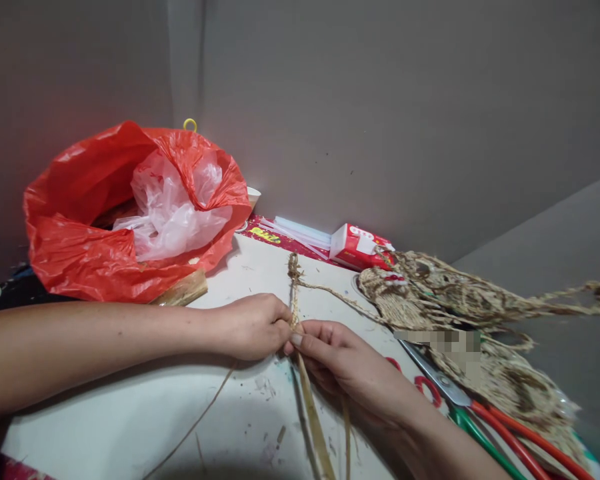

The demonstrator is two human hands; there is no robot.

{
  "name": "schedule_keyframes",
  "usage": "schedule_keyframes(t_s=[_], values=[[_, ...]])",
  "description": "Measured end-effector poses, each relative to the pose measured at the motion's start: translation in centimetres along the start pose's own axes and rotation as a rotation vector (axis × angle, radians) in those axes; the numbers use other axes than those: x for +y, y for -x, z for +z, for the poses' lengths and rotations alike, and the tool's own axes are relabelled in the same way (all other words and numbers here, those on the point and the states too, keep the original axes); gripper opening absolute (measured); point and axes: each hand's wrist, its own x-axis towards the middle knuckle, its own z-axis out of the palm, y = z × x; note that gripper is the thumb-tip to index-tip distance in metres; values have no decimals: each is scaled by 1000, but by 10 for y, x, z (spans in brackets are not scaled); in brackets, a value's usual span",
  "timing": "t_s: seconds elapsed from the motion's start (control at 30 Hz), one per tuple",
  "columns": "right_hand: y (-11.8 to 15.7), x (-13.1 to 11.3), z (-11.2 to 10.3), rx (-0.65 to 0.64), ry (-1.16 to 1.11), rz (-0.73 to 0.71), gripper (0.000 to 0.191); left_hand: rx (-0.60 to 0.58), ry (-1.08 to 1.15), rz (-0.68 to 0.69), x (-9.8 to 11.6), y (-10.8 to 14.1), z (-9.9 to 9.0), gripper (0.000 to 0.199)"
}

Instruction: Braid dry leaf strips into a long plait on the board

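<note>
Both hands meet at the middle of the white board. My left hand (pixel 260 327) is closed on a narrow braided straw strand (pixel 295 300), which runs up to a dark knotted end on the board. Thumb and fingers of my right hand (pixel 330 347) pinch the same strand just beside it. Below the hands hang a flat straw strip (pixel 314 417) and a thinner strip (pixel 347 433). A thin fibre (pixel 200 420) trails toward the lower left from under my left hand. The exact grip point is hidden by the fingers.
A red plastic bag (pixel 100 267) holding clear plastic stands at the left. On the right lie woven straw pieces (pixel 460 300) and scissors with red and green handles (pixel 455 390). A red tissue pack (pixel 357 245) and pale straws (pixel 300 233) sit at the back edge of the board (pixel 205 400).
</note>
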Motion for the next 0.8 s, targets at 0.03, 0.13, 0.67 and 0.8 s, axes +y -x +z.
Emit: schedule_keyframes(t_s=[0.03,0.13,0.67,0.8], values=[[0,0,-1,-3,26,4,35,-9,-17,10,0,0,-2,25],[-1,-2,-5,-17,129,-5,36,-28,-35,18,3,-2,-7,28],[8,-5,-6,151,673,-203,27,-3,263,-128,-3,-5,-3,20],[12,-13,-9,153,714,-142,30,15,169,-132,0,-3,-3,19]])
